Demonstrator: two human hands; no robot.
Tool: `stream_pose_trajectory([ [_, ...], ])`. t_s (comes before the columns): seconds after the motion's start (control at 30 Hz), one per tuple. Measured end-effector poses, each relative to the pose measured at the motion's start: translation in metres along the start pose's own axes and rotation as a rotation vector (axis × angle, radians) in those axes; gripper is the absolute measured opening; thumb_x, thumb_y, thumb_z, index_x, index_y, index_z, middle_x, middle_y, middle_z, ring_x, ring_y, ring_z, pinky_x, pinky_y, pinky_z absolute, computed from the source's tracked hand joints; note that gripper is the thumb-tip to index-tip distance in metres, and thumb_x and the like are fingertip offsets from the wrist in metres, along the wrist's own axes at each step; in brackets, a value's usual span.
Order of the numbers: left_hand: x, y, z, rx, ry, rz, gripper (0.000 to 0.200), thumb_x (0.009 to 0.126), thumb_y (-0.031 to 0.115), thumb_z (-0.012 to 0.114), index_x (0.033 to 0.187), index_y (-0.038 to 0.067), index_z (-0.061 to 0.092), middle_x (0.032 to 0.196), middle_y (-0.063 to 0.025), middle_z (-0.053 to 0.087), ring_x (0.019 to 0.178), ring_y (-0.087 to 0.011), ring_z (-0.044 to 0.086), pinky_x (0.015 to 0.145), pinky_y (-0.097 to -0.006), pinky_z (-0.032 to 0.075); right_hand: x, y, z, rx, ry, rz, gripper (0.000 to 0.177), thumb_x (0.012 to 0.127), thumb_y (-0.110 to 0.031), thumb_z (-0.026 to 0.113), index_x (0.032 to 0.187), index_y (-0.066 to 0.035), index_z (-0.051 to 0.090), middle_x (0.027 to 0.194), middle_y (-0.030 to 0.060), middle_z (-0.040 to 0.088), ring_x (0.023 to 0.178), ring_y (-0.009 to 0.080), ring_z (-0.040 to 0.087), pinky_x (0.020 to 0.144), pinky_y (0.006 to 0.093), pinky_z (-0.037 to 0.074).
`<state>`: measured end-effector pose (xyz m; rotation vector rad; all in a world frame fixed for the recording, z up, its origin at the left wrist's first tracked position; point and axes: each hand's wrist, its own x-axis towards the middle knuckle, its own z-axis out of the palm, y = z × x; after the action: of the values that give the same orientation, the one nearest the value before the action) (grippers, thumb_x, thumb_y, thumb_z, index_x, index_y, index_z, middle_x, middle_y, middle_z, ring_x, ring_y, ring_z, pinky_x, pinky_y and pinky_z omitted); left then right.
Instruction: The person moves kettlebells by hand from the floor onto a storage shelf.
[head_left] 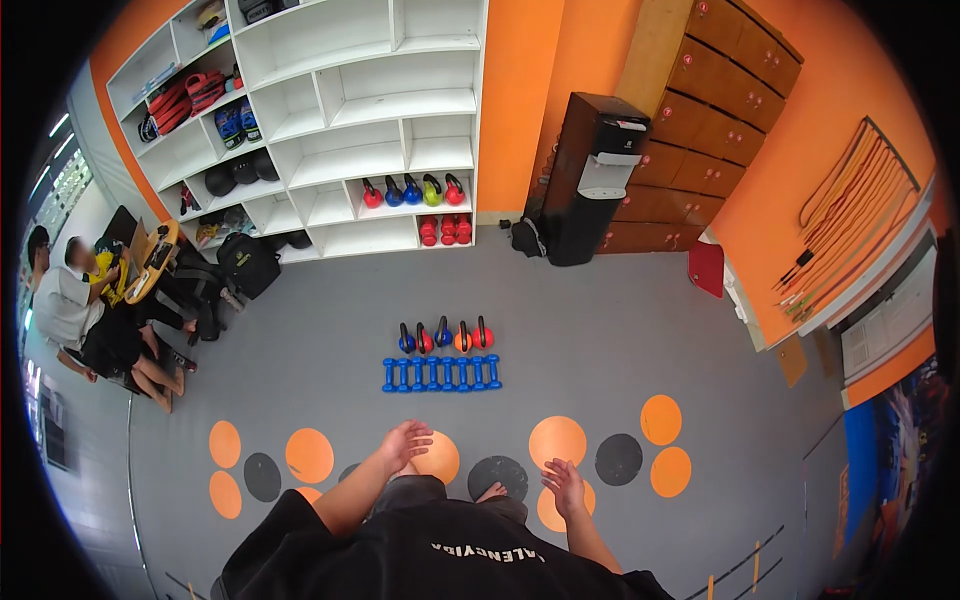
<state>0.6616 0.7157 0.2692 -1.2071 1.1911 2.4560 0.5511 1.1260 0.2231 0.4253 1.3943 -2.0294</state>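
Observation:
My left hand hangs in front of me with its fingers apart and nothing in it. Lower on the other side, my right hand is also empty, its fingers spread. Neither hand touches anything. Beyond them on the grey floor lies a row of several blue dumbbells, side by side. Just behind that row stand several kettlebells with black handles: a blue kettlebell, an orange kettlebell and a red kettlebell among them. One of my bare feet shows below.
A white shelf unit holds more kettlebells, red dumbbells and gloves. Right of it stand a black water dispenser and wooden lockers. Two people sit at a small table on the left, near a black backpack. Resistance bands hang at right.

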Motion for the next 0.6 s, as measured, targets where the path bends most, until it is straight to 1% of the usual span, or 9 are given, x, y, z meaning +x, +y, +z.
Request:
stream_pose_trajectory([
  [0.03, -0.002, 0.000, 0.008, 0.047, -0.040, 0.024, 0.041, 0.100, 0.040, 0.045, 0.120, 0.005, 0.056, 0.118, -0.0119, 0.064, 0.105, -0.0262, 0.062, 0.089, -0.0411, 0.049, -0.001, -0.007, -0.005, 0.008, -0.009, -0.012, 0.052, 0.102, -0.046, 0.041, 0.125, -0.001, 0.053, 0.120, 0.0157, 0.064, 0.104, 0.0284, 0.063, 0.091, 0.0429, 0.050],
  [0.13, -0.001, 0.009, 0.023, 0.049, -0.011, 0.044, 0.041, 0.100, 0.040, 0.045, 0.120, 0.005, 0.056, 0.119, -0.0122, 0.063, 0.106, -0.0268, 0.061, 0.090, -0.0409, 0.049, 0.004, -0.027, -0.017, 0.034, -0.028, -0.074, 0.052, 0.103, -0.046, 0.041, 0.126, -0.001, 0.052, 0.120, 0.0156, 0.063, 0.105, 0.0280, 0.062, 0.092, 0.0428, 0.049],
  [0.17, 0.000, 0.013, 0.030, 0.042, -0.011, 0.045, 0.042, 0.100, 0.040, 0.045, 0.121, 0.004, 0.055, 0.122, -0.0133, 0.062, 0.108, -0.0283, 0.061, 0.093, -0.0419, 0.048, 0.006, -0.031, -0.020, 0.046, -0.030, -0.096, 0.052, 0.103, -0.046, 0.041, 0.127, -0.001, 0.052, 0.120, 0.0155, 0.063, 0.105, 0.0280, 0.062, 0.092, 0.0428, 0.049],
  [0.23, 0.001, 0.018, 0.042, 0.030, -0.011, 0.036, 0.044, 0.100, 0.042, 0.045, 0.122, 0.004, 0.054, 0.126, -0.0154, 0.061, 0.111, -0.0314, 0.060, 0.098, -0.0438, 0.047, 0.010, -0.040, -0.022, 0.092, -0.039, -0.139, 0.053, 0.103, -0.046, 0.040, 0.129, -0.001, 0.051, 0.124, 0.0165, 0.062, 0.109, 0.0287, 0.061, 0.095, 0.0428, 0.048],
  [0.37, 0.006, 0.028, 0.077, 0.014, -0.051, 0.055, 0.051, 0.100, 0.044, 0.045, 0.129, 0.003, 0.051, 0.134, -0.0160, 0.057, 0.119, -0.0334, 0.057, 0.103, -0.0447, 0.044, 0.004, -0.062, -0.009, 0.161, -0.087, -0.218, 0.056, 0.104, -0.046, 0.037, 0.136, -0.001, 0.047, 0.135, 0.0177, 0.056, 0.119, 0.0304, 0.057, 0.101, 0.0437, 0.045],
  [0.43, 0.013, 0.029, 0.091, -0.016, -0.084, 0.064, 0.054, 0.100, 0.045, 0.045, 0.133, 0.003, 0.049, 0.137, -0.0160, 0.055, 0.121, -0.0341, 0.056, 0.104, -0.0449, 0.043, 0.004, -0.069, -0.003, 0.173, -0.135, -0.212, 0.058, 0.104, -0.047, 0.035, 0.138, -0.001, 0.046, 0.139, 0.0175, 0.053, 0.123, 0.0310, 0.055, 0.104, 0.0444, 0.043],
  [0.47, 0.019, 0.028, 0.095, -0.017, -0.112, 0.068, 0.058, 0.099, 0.049, 0.046, 0.136, 0.004, 0.047, 0.137, -0.0141, 0.055, 0.121, -0.0323, 0.056, 0.106, -0.0430, 0.041, 0.004, -0.070, -0.001, 0.180, -0.162, -0.209, 0.059, 0.104, -0.048, 0.034, 0.139, -0.002, 0.045, 0.141, 0.0174, 0.052, 0.125, 0.0313, 0.053, 0.105, 0.0448, 0.042],
  [0.57, 0.030, 0.032, 0.110, -0.031, -0.115, 0.040, 0.059, 0.099, 0.050, 0.045, 0.136, 0.004, 0.047, 0.138, -0.0141, 0.054, 0.122, -0.0328, 0.055, 0.106, -0.0441, 0.041, 0.008, -0.072, 0.003, 0.116, -0.205, -0.196, 0.060, 0.104, -0.049, 0.033, 0.139, -0.002, 0.045, 0.142, 0.0165, 0.051, 0.126, 0.0316, 0.052, 0.106, 0.0455, 0.040],
  [0.6, 0.033, 0.032, 0.113, -0.037, -0.124, 0.030, 0.059, 0.099, 0.050, 0.045, 0.136, 0.004, 0.047, 0.139, -0.0141, 0.054, 0.122, -0.0328, 0.055, 0.105, -0.0445, 0.042, 0.011, -0.073, 0.004, 0.114, -0.209, -0.180, 0.060, 0.104, -0.050, 0.034, 0.139, -0.002, 0.045, 0.142, 0.0159, 0.051, 0.126, 0.0305, 0.052, 0.106, 0.0450, 0.040],
])
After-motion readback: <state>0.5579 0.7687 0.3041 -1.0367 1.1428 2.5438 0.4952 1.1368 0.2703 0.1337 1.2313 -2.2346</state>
